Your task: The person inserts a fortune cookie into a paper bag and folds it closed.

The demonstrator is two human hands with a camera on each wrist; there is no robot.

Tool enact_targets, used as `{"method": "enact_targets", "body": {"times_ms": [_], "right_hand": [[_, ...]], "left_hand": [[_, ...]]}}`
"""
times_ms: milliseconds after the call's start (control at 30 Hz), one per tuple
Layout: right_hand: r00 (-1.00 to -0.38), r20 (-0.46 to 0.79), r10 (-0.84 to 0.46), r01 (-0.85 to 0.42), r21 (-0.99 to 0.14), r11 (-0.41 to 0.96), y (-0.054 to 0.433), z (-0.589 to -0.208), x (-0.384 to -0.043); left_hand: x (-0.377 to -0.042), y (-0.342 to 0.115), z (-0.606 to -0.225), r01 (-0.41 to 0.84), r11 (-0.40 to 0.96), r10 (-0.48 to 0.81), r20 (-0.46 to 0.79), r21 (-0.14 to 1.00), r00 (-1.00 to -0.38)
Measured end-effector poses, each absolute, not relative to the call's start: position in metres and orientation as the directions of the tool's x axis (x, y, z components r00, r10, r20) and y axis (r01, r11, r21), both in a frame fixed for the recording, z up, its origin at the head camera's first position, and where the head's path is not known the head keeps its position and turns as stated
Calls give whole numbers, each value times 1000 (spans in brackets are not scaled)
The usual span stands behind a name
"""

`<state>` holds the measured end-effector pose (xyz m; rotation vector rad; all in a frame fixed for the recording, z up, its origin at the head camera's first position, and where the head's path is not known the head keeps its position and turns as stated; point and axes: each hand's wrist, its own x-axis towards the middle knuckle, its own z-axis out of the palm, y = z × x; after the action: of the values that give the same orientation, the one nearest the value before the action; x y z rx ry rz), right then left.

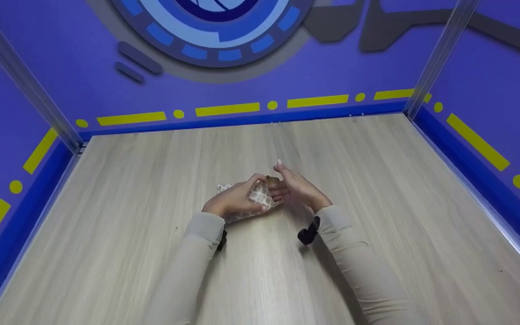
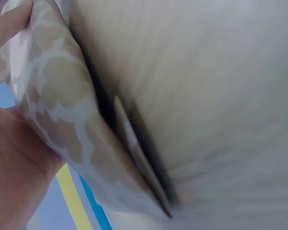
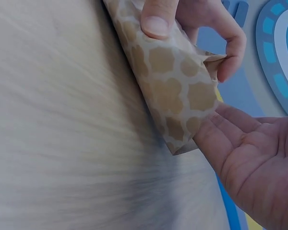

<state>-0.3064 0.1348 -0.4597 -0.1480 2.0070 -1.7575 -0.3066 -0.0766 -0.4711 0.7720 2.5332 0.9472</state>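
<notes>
A paper bag point(image 1: 261, 194) with a brown-and-white giraffe print lies low over the middle of the table. My left hand point(image 1: 238, 197) grips it from above, thumb on the near side and fingers on the far side. In the right wrist view, the left thumb presses the printed face of the bag, and a forefinger is at its creased upper edge. My right hand point(image 1: 304, 188) is at the bag's right end, palm turned up and fingers straight, their tips hidden by the paper. A folded flap point(image 2: 139, 158) sticks out along the bag's lower side in the left wrist view.
The wood-grain table point(image 1: 142, 180) extends around both hands. Blue-purple panels point(image 1: 242, 97) with yellow dashes stand at its back and sides, joined by metal corner posts point(image 1: 440, 54). A black strap piece point(image 1: 308, 231) hangs at the right wrist.
</notes>
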Motion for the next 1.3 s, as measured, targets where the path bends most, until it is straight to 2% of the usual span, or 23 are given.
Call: {"method": "enact_targets", "body": {"times_ms": [367, 600, 867, 1300], "right_hand": [[-892, -275, -357, 200, -952, 233, 125, -462, -308], [-893, -278, -353, 226, -957, 180, 120, -467, -309], [-863, -253, -437, 236, -967, 93, 110, -469, -311], [-864, -313, -395, 332, -943, 21, 116, -478, -311]], "left_hand": [[-305, -77, -469, 391, 587, 608, -67, 709, -791], [-302, -76, -467, 376, 600, 588, -71, 706, -806], [-298, -74, -463, 382, 607, 585, -67, 696, -808], [-296, -75, -464, 361, 597, 576, -69, 716, -814]]}}
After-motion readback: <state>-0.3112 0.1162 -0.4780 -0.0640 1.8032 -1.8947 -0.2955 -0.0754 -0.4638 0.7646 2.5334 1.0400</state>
